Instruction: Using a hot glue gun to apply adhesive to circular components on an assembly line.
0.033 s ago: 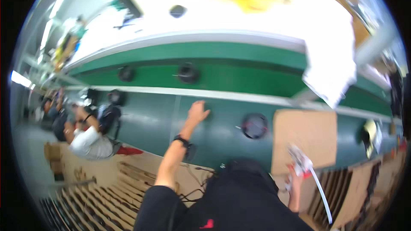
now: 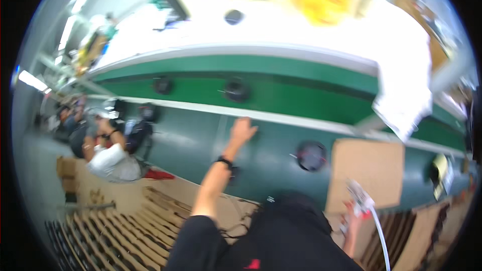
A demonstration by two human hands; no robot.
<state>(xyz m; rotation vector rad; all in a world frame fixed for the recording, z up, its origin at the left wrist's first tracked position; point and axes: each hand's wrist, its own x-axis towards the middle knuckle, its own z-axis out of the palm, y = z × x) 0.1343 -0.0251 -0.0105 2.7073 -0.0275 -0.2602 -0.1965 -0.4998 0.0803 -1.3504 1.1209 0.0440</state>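
Against the green panel (image 2: 271, 155), the left hand (image 2: 242, 131) is laid flat with its fingers spread, gripping nothing; a dark band (image 2: 224, 161) is worn on its wrist. Compared with the earlier frame, this hand and forearm are seen in the same place, with no shift that can be made out. Just above the left hand a white strip (image 2: 281, 116) is run along the panel, and above that a brighter green band (image 2: 281, 80) with a dark round fitting (image 2: 235, 90). To the right of the left hand, a second round fitting (image 2: 311, 155) is set into the panel.

Well apart from the left hand, low at the right, the right hand (image 2: 353, 217) is closed on a small white device (image 2: 360, 197), from which a white tube (image 2: 380, 236) is led down. It too is placed as before. Behind the right hand a brown cardboard sheet (image 2: 371, 165) is leaned against the panel. A white sheet (image 2: 404, 100) is hung above the cardboard.

Far to the left of the left hand, another person in a white top (image 2: 113, 163) is seated low by the panel, unchanged. Below that, slatted cardboard (image 2: 115, 231) is spread on the floor.
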